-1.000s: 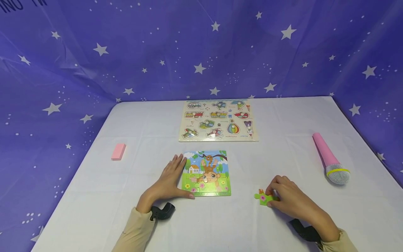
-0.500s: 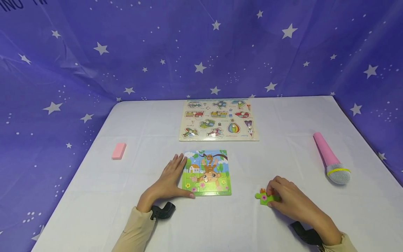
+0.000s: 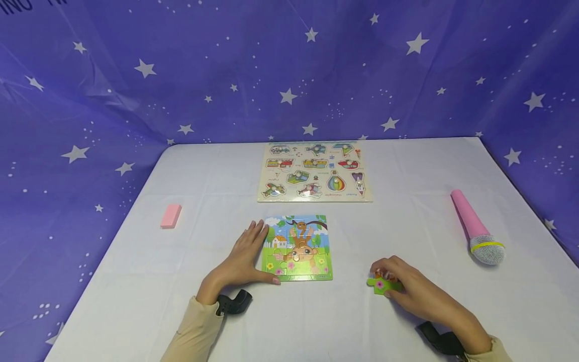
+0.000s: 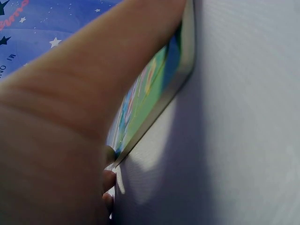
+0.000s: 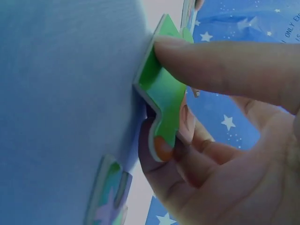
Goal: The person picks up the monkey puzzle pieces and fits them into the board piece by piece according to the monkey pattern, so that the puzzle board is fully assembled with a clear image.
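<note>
In the head view a square monkey jigsaw puzzle (image 3: 300, 251) lies at the middle of the table. My left hand (image 3: 244, 259) rests at its left side, fingers fairly straight along that edge and thumb at the near corner. To the right, my right hand (image 3: 409, 284) pinches a green puzzle piece (image 5: 161, 89) between thumb and fingers. A pink flower (image 3: 380, 284) shows on the green pieces at its fingertips; the hand covers part of them. The right wrist view shows another puzzle piece (image 5: 108, 197) with a pinkish star-like shape, apart from the pinched one.
Behind the jigsaw lies a wooden vehicle peg puzzle (image 3: 315, 172). A pink toy microphone (image 3: 475, 226) lies at the right, and a pink block (image 3: 171, 216) at the left. A blue star-patterned cloth (image 3: 289, 70) stands behind the white table (image 3: 217, 186).
My right hand's fingers have reached slightly left, over the far side of the green pieces. My left hand and the jigsaw stay where they were.
</note>
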### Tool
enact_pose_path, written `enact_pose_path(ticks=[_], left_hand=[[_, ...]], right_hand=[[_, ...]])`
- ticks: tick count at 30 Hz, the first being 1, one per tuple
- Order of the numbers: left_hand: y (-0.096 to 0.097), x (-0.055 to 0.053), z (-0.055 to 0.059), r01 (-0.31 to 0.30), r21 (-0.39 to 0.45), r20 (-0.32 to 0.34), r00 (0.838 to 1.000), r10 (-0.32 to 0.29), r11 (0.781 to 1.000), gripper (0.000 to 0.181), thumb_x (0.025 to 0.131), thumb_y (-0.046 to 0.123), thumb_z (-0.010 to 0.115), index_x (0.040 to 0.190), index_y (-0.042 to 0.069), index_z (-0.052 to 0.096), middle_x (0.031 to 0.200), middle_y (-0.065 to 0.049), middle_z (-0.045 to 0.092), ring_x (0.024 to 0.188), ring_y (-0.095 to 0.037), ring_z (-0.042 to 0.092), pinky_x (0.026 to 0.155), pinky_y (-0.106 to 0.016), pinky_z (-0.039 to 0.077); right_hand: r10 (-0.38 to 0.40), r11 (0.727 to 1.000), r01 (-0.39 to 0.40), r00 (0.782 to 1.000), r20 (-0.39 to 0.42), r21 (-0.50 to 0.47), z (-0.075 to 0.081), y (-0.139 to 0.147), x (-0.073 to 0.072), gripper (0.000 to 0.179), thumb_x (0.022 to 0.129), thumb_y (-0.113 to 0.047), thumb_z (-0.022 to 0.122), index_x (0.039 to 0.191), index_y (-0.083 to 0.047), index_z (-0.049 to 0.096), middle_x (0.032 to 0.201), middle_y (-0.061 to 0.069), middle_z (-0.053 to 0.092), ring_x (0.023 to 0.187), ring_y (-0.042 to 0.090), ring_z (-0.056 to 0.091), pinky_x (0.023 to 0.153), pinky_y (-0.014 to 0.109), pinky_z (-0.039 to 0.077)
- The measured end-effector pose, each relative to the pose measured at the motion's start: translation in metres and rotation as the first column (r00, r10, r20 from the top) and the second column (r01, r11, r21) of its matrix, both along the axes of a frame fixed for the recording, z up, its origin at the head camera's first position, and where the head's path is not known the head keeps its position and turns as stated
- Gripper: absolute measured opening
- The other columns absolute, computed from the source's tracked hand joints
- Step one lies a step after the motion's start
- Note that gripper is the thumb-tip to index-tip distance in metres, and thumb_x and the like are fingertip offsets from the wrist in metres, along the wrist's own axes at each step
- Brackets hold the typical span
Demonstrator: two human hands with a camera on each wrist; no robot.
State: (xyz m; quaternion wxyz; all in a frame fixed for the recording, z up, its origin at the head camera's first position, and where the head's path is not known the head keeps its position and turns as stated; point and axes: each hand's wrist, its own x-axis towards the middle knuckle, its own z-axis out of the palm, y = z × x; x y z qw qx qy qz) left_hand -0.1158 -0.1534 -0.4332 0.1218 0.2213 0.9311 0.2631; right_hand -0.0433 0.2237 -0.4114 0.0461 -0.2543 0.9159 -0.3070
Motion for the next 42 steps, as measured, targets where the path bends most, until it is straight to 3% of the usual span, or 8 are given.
enact_pose_path(ticks=[5, 16, 26, 36, 42], left_hand=[[0.000, 0.000, -0.001, 0.000, -0.003, 0.004, 1.000, 0.000, 1.000, 0.125, 0.055, 0.060, 0.076, 0.146, 0.007, 0.010, 0.154, -0.011, 0.000, 0.142, -0.028, -0.005, 0.115, -0.049, 0.003], [0.001, 0.000, -0.003, -0.006, -0.005, 0.004, 1.000, 0.006, 1.000, 0.125, 0.054, 0.061, 0.076, 0.146, 0.008, 0.011, 0.154, -0.010, 0.001, 0.142, -0.028, -0.005, 0.114, -0.051, 0.004], [0.000, 0.000, -0.002, -0.003, 0.001, 0.007, 1.000, 0.003, 1.000, 0.125, 0.054, 0.060, 0.076, 0.146, 0.008, 0.010, 0.154, -0.011, 0.000, 0.142, -0.028, -0.005, 0.115, -0.050, 0.003], [0.001, 0.000, -0.001, 0.000, -0.011, 0.015, 1.000, 0.000, 1.000, 0.125, 0.055, 0.061, 0.076, 0.146, 0.008, 0.009, 0.154, -0.010, -0.001, 0.142, -0.027, -0.006, 0.115, -0.049, 0.003], [0.001, 0.000, -0.001, -0.006, -0.010, 0.015, 1.000, 0.006, 1.000, 0.125, 0.055, 0.061, 0.076, 0.147, 0.010, 0.008, 0.155, -0.008, -0.001, 0.142, -0.026, -0.007, 0.115, -0.049, 0.003]], right_hand=[[0.036, 0.998, -0.033, 0.997, 0.063, -0.048, 0.000, 0.002, 0.000, 0.043, 0.076, -0.003, 0.068, 0.111, -0.025, 0.057, 0.101, -0.009, 0.055, 0.085, -0.001, 0.050, 0.070, 0.020, 0.047], [-0.007, 0.998, 0.020, 0.974, 0.228, -0.053, 0.000, 0.002, -0.003, 0.040, 0.077, -0.005, 0.067, 0.109, -0.026, 0.060, 0.099, -0.011, 0.059, 0.085, -0.002, 0.051, 0.071, 0.017, 0.046], [0.014, 0.995, 0.002, 0.984, 0.176, -0.095, 0.006, -0.012, -0.015, 0.029, 0.082, -0.008, 0.064, 0.107, -0.024, 0.063, 0.095, -0.010, 0.061, 0.077, -0.002, 0.048, 0.064, 0.017, 0.043], [0.058, 0.994, -0.039, 0.979, 0.198, -0.099, 0.015, -0.061, -0.045, 0.026, 0.086, -0.003, 0.057, 0.105, -0.019, 0.064, 0.097, -0.007, 0.064, 0.073, 0.003, 0.050, 0.062, 0.017, 0.045], [0.145, 0.985, -0.128, 0.977, 0.155, -0.116, 0.012, -0.099, -0.061, 0.026, 0.086, 0.000, 0.054, 0.105, -0.015, 0.065, 0.096, -0.003, 0.065, 0.069, 0.004, 0.046, 0.059, 0.017, 0.043]])
